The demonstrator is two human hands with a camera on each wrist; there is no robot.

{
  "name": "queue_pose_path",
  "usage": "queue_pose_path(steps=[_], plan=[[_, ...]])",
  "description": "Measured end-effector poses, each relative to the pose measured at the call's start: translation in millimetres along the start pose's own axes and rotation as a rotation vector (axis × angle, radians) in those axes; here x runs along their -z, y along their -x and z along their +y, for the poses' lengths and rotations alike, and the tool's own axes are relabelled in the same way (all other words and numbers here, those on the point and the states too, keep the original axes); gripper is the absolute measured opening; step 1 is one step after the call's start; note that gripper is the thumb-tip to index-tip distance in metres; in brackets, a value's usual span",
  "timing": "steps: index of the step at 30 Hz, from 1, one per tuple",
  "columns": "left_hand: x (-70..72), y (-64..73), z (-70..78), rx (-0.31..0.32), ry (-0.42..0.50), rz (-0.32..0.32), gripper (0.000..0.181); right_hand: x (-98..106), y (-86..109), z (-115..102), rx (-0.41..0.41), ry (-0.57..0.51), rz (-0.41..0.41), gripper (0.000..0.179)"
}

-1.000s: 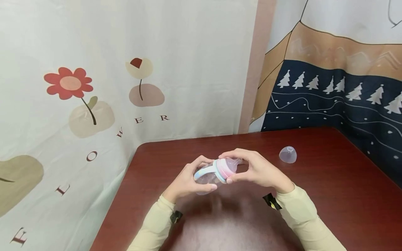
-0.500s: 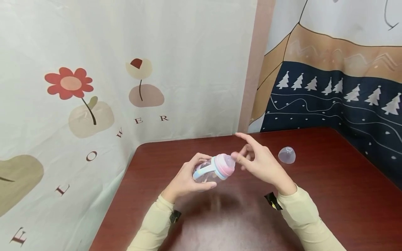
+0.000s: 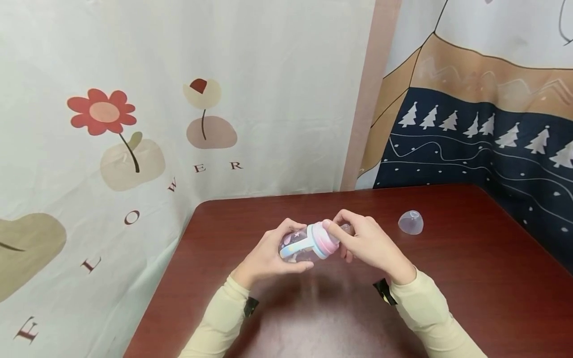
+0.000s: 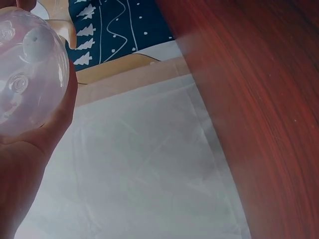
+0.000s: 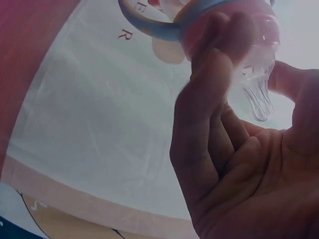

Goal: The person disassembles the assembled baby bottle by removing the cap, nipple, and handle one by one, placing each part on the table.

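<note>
My left hand [image 3: 267, 256] grips the clear body of a baby bottle [image 3: 297, 245], tilted above the table with its top toward the right. A blue-and-white handle runs along the bottle, and a pink collar [image 3: 322, 236] rings its top. My right hand [image 3: 368, 244] is at that end, thumb on one side and curled fingers on the other. The right wrist view shows the clear teat [image 5: 256, 92] pointing down between thumb and fingers, with the fingertips against the pink collar. In the left wrist view, the bottle's rounded clear base [image 4: 32, 74] faces the camera.
A clear dome cap [image 3: 410, 223] sits on the dark red table [image 3: 465, 268], to the right beyond the right hand. Behind the table hang a pale flower-printed curtain [image 3: 277, 99] and a navy tree-patterned cloth [image 3: 452, 149].
My right hand lifted off the collar with its index finger extended, then came back to the teat end with fingers curled. My left hand has kept its grip on the baby bottle.
</note>
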State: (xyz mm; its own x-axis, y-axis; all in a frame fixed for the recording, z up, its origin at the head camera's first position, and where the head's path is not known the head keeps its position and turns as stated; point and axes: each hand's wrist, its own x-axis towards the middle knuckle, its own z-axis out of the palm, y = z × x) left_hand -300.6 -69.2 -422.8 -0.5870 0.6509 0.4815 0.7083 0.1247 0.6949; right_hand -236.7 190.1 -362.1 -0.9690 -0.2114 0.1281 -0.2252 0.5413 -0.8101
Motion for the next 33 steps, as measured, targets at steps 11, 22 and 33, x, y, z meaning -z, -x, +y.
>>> queue_pose_path(steps=[11, 22, 33], plan=[[2.7, -0.5, -0.5, 0.014, -0.016, -0.015, 0.063, 16, 3.2, 3, 0.21, -0.017, -0.094, 0.035], [2.2, -1.3, -2.6, 0.002, -0.032, -0.001, 0.067, 20, 5.1, 6, 0.248, 0.026, -0.019, 0.069], [0.4, -1.6, -0.6, 0.007, -0.026, 0.016, 0.069, 7, 3.8, -2, 0.021, 0.149, 0.038, 0.054]])
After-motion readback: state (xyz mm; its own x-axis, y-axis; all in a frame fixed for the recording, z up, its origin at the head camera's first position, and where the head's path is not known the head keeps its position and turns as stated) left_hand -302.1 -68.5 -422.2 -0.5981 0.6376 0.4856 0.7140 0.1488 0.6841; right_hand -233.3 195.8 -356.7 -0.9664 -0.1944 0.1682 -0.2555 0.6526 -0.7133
